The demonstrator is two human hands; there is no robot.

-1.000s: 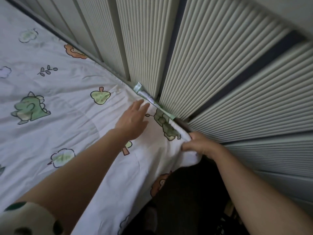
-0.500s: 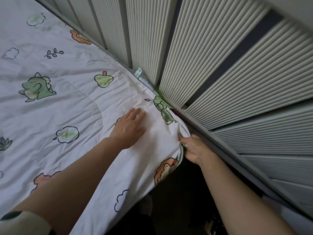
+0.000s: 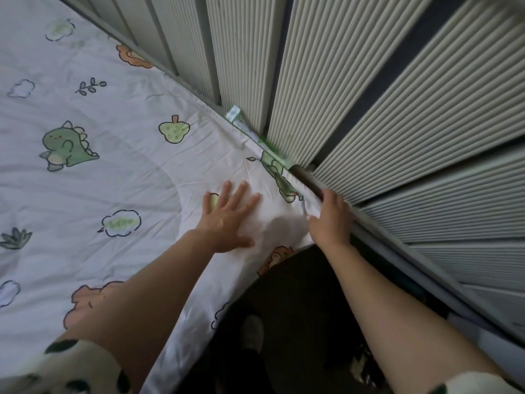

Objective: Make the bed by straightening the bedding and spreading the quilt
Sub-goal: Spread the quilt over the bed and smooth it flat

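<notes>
Quilt (image 3: 113, 172) corner: pressed flat with spread left hand (image 3: 227, 220), gripped edge in curled right hand (image 3: 331, 220); needed even, taut pull.

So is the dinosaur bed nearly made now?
Partly. The dinosaur-print bedding already lies spread and mostly flat across the bed. In hand: the left hand presses flat near the corner while the right hand seems to grip the bedding's corner beside the ribbed wall. Left: fine creases near that corner, and the edge hanging over the side; no separate quilt is in view.
</notes>
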